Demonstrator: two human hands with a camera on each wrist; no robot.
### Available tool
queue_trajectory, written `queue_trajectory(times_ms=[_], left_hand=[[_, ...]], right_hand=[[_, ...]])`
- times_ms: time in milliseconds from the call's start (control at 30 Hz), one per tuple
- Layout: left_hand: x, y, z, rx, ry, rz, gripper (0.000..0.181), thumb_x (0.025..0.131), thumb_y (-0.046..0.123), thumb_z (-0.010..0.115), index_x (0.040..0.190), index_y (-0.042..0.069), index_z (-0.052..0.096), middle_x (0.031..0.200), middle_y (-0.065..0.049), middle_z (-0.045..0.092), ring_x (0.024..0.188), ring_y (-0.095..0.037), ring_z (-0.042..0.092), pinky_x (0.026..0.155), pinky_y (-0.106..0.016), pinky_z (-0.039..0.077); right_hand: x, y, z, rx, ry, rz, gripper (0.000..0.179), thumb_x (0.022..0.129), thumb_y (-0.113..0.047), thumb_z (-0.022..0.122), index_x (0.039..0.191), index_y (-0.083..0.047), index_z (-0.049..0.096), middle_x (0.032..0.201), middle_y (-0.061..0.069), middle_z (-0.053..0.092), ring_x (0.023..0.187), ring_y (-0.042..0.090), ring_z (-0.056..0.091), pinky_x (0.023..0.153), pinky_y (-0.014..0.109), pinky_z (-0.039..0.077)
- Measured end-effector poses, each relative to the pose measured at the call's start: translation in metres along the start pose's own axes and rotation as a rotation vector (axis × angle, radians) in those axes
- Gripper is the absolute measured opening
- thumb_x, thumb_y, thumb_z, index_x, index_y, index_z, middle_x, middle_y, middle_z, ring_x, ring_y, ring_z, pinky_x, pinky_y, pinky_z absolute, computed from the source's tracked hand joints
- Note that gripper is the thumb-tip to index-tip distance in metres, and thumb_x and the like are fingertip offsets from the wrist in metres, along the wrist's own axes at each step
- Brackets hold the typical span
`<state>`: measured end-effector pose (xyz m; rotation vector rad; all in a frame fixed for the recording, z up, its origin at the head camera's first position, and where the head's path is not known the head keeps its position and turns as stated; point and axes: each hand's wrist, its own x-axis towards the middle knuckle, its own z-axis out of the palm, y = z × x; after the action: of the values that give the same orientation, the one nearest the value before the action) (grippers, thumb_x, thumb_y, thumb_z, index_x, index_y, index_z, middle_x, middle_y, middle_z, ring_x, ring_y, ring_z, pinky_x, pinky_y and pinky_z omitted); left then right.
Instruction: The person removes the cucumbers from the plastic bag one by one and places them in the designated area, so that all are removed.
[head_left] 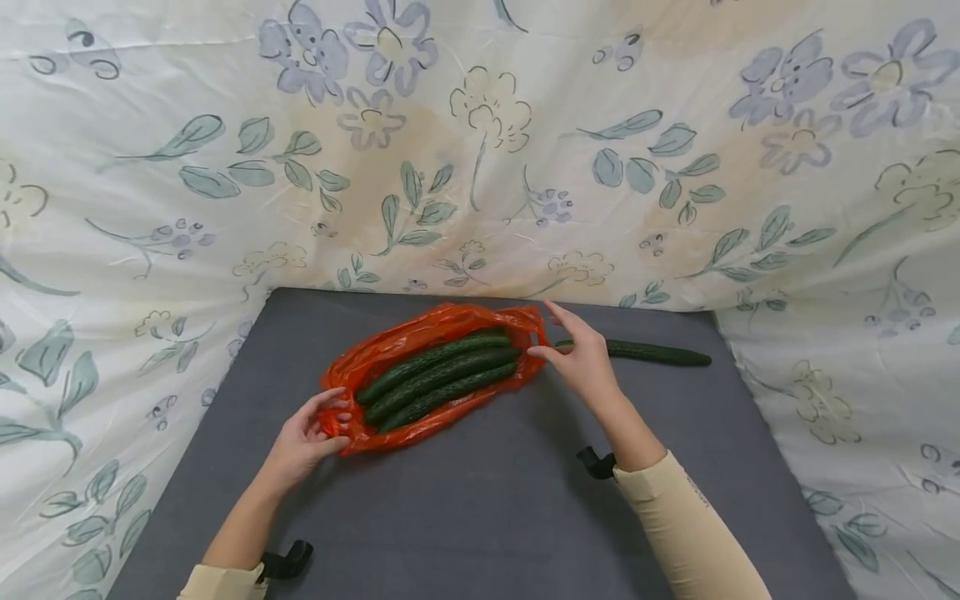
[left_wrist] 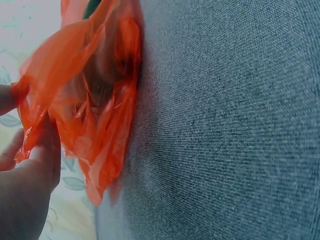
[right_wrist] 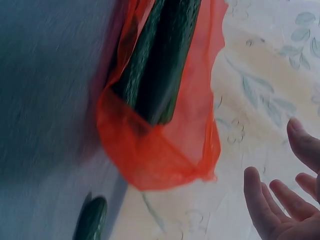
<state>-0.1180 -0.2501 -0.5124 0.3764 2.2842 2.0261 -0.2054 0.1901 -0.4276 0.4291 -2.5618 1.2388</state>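
A red plastic bag (head_left: 427, 321) lies on the dark grey table with its mouth spread upward. Several long green cucumbers (head_left: 442, 375) lie side by side inside it. My left hand (head_left: 303, 442) holds the bag's left end, and in the left wrist view the thin red film passes between thumb and fingers (left_wrist: 42, 155). At the bag's right end is my right hand (head_left: 581, 358), its thumb and fingers spread apart. The right wrist view shows that hand (right_wrist: 285, 205) apart from the bag, holding nothing. Another cucumber (head_left: 660, 353) lies outside the bag, partly hidden behind the right hand.
The grey tabletop (head_left: 465, 517) extends toward the front. Floral cloth (head_left: 480, 167) hangs behind the table and along both sides. Black wrist mounts (head_left: 288, 560) sit on both forearms, close above the tabletop.
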Motion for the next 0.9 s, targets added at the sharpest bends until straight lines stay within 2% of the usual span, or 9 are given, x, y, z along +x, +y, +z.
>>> queue_trajectory(times_ms=[233, 367, 467, 600, 667, 767, 900], left_hand=[[0.002, 0.001, 0.001, 0.015, 0.004, -0.013, 0.073, 0.086, -0.01, 0.07, 0.148, -0.011, 0.033, 0.13, -0.031, 0.047, 0.11, -0.007, 0.06, 0.087, -0.017, 0.055], [0.002, 0.001, 0.001, 0.01, 0.005, -0.017, 0.072, 0.086, -0.011, 0.07, 0.149, -0.011, 0.033, 0.131, -0.033, 0.046, 0.11, -0.007, 0.06, 0.086, -0.017, 0.055], [0.002, 0.0, 0.002, 0.009, 0.005, -0.019, 0.072, 0.087, -0.01, 0.07, 0.149, -0.011, 0.033, 0.131, -0.033, 0.046, 0.109, -0.007, 0.06, 0.086, -0.017, 0.056], [0.001, -0.001, 0.003, 0.008, 0.003, -0.017, 0.072, 0.087, -0.01, 0.07, 0.148, -0.011, 0.033, 0.131, -0.032, 0.047, 0.108, -0.006, 0.061, 0.086, -0.017, 0.056], [0.001, -0.002, 0.003, 0.007, 0.0, -0.011, 0.072, 0.087, -0.01, 0.07, 0.148, -0.012, 0.033, 0.13, -0.032, 0.047, 0.108, -0.006, 0.061, 0.086, -0.017, 0.056], [0.001, -0.003, 0.004, 0.007, -0.001, -0.005, 0.072, 0.086, -0.01, 0.07, 0.148, -0.012, 0.032, 0.13, -0.032, 0.047, 0.108, -0.005, 0.061, 0.086, -0.017, 0.055], [0.002, -0.003, 0.004, 0.014, 0.001, -0.018, 0.072, 0.087, -0.01, 0.07, 0.148, -0.011, 0.033, 0.131, -0.032, 0.046, 0.109, -0.005, 0.061, 0.086, -0.017, 0.055]], right_hand=[[0.003, -0.011, 0.022, 0.073, -0.037, -0.055, 0.076, 0.082, -0.014, 0.083, 0.15, -0.02, 0.049, 0.145, 0.012, 0.056, 0.128, 0.032, 0.058, 0.076, 0.036, 0.062], [0.004, -0.015, 0.035, 0.091, -0.061, -0.063, 0.075, 0.082, -0.013, 0.083, 0.15, -0.02, 0.05, 0.149, 0.009, 0.053, 0.114, 0.029, 0.068, 0.073, 0.031, 0.062], [0.005, -0.017, 0.045, 0.096, -0.081, -0.053, 0.074, 0.082, -0.014, 0.082, 0.149, -0.019, 0.051, 0.149, 0.007, 0.053, 0.115, 0.027, 0.067, 0.074, 0.03, 0.061], [0.006, -0.017, 0.059, 0.107, -0.117, -0.025, 0.074, 0.082, -0.016, 0.083, 0.149, -0.02, 0.051, 0.148, 0.006, 0.055, 0.13, 0.028, 0.057, 0.078, 0.031, 0.061], [0.006, -0.017, 0.066, 0.115, -0.131, -0.02, 0.074, 0.083, -0.017, 0.082, 0.149, -0.021, 0.051, 0.146, 0.006, 0.056, 0.129, 0.029, 0.058, 0.078, 0.03, 0.061], [0.006, -0.017, 0.078, 0.137, -0.156, -0.019, 0.07, 0.084, -0.017, 0.082, 0.148, -0.021, 0.053, 0.147, 0.005, 0.056, 0.117, 0.029, 0.066, 0.075, 0.028, 0.061], [0.007, -0.017, 0.093, 0.151, -0.192, -0.028, 0.066, 0.084, -0.016, 0.081, 0.145, -0.017, 0.056, 0.149, 0.004, 0.055, 0.119, 0.027, 0.065, 0.077, 0.029, 0.061]])
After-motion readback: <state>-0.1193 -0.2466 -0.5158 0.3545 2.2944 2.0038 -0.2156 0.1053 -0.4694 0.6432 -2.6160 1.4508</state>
